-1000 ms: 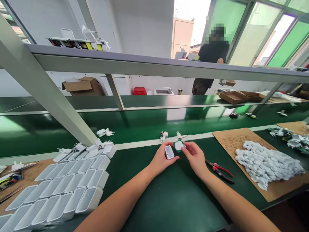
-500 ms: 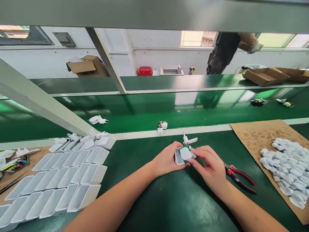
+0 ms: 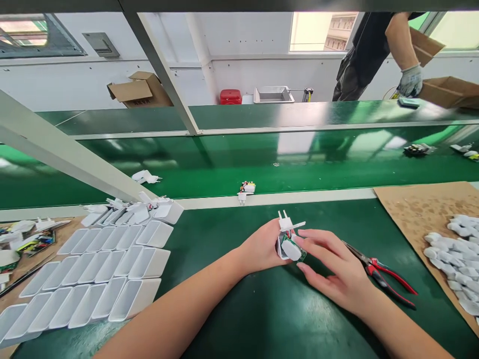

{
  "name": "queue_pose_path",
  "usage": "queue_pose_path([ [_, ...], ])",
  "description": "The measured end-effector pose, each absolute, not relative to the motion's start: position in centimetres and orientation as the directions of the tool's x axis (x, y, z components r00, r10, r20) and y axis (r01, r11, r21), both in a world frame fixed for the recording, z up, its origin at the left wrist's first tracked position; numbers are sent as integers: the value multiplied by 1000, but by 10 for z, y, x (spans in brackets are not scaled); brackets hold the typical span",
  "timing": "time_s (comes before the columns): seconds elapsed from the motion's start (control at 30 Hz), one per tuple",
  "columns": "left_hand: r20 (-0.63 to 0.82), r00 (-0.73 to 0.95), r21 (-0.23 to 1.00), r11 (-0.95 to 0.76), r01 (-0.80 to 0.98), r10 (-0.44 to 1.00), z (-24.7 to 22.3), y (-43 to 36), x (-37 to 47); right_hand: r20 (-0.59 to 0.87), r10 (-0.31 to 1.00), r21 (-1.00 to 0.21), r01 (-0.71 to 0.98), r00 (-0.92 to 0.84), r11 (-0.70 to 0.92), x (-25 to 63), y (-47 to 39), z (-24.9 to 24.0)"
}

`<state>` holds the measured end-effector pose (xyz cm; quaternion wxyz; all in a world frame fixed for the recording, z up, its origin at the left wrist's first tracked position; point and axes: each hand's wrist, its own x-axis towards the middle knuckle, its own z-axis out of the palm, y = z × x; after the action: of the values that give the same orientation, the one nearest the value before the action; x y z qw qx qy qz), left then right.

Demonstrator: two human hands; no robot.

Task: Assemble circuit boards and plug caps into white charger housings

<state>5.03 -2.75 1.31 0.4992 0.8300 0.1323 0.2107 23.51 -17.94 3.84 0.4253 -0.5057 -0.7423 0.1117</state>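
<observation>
My left hand (image 3: 264, 247) is closed around a small white plastic case (image 3: 280, 249), held above the green table. A green circuit board (image 3: 302, 255) with a white pad (image 3: 291, 248) sits tilted at the mouth of the case; how far it is inside cannot be seen. A white two-pin plug cover (image 3: 286, 222) sticks up at the upper end, with its pins pointing away. My right hand (image 3: 335, 264) is beside the board, thumb and fingers apart, the fingertips close to or touching its right edge. Red-handled pliers (image 3: 377, 271) lie just beyond the right hand.
Rows of white cases (image 3: 101, 269) stand at left, the back row holding plug parts. Cardboard (image 3: 407, 209) with white pads (image 3: 458, 264) lies at right. A plug assembly (image 3: 247, 188) rests on the far ledge. Opposite, a person's gloved hand (image 3: 410, 81) is near a box (image 3: 451, 91).
The board has turned and tilted against the case, and the plug cover now stands more upright. My right fingers have spread. The person opposite has lowered a gloved hand toward the bench.
</observation>
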Motion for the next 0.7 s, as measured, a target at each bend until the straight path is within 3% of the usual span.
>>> queue_pose_path([
  [0.2, 243, 870, 883, -468, -15, 429, 7, -26, 51, 515, 839, -580, 648, -178, 493, 241, -179, 42],
  [0.47, 127, 831, 921, -375, 104, 541, -4, -32, 44, 633, 771, -616, 650, 71, 446, 224, -179, 30],
  [0.7, 143, 842, 922, -380, 78, 520, -5, -33, 44, 679, 728, -569, 696, 98, 437, 217, -178, 31],
])
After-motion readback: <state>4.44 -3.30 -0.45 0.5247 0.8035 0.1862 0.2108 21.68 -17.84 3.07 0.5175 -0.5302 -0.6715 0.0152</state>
